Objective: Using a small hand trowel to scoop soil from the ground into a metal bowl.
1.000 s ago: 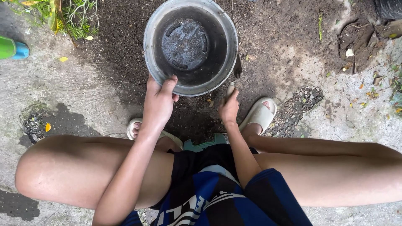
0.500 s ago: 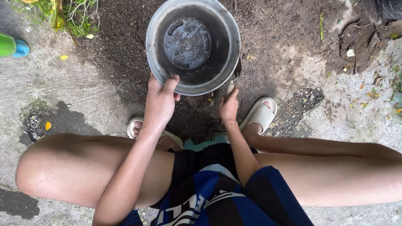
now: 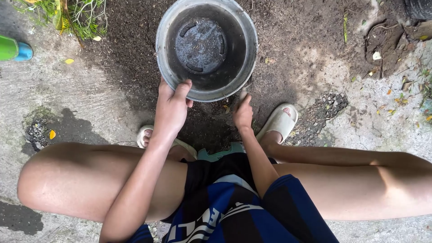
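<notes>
L hand (image 3: 171, 108) grips pot (image 3: 206, 47) rim; R hand (image 3: 243, 113) clenched on trowel handle (image 3: 243, 94).

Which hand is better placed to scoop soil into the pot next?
Right. The right hand grips a trowel handle beside the pot, its blade hidden under the rim, over dark soil. The left hand holds the pot's rim.

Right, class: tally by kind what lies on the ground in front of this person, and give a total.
Pots: 1
Sandals: 2
Trowels: 1
Green-and-blue things at the left edge: 1
Total: 5
</notes>
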